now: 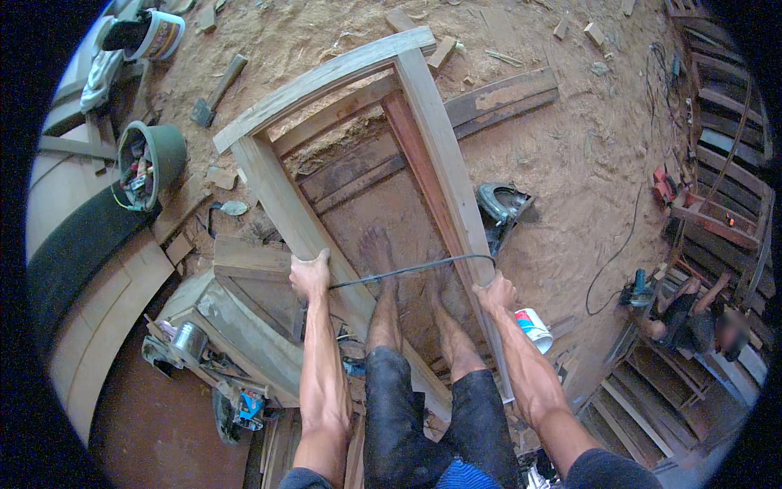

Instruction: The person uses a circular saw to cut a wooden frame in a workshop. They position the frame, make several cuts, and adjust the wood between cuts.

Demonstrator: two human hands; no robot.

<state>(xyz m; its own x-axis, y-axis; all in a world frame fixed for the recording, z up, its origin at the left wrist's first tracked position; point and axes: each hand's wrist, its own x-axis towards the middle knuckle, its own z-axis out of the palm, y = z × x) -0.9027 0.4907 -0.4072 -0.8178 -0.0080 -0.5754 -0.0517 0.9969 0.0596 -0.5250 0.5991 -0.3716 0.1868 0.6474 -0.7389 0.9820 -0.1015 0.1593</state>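
A wooden frame [316,213] with a curved top rail lies on the ground around my legs. A dark cord [399,271], like a rubber strip, stretches across its two long side pieces. My left hand [310,275] is closed at the outer edge of the left side piece, with the cord running out of it. My right hand [495,292] is closed against the right side piece, just below where the cord bends over the outer edge. Its fingertips are partly hidden. A reddish board [419,167] lies along the inside of the right piece.
A power saw [501,204] and a white tub [533,330] sit right of the frame. At left are a hammer [218,91], a green bucket [167,163] of tools and a metal can [190,341]. Another person [688,318] crouches far right, by stacked timber [643,407].
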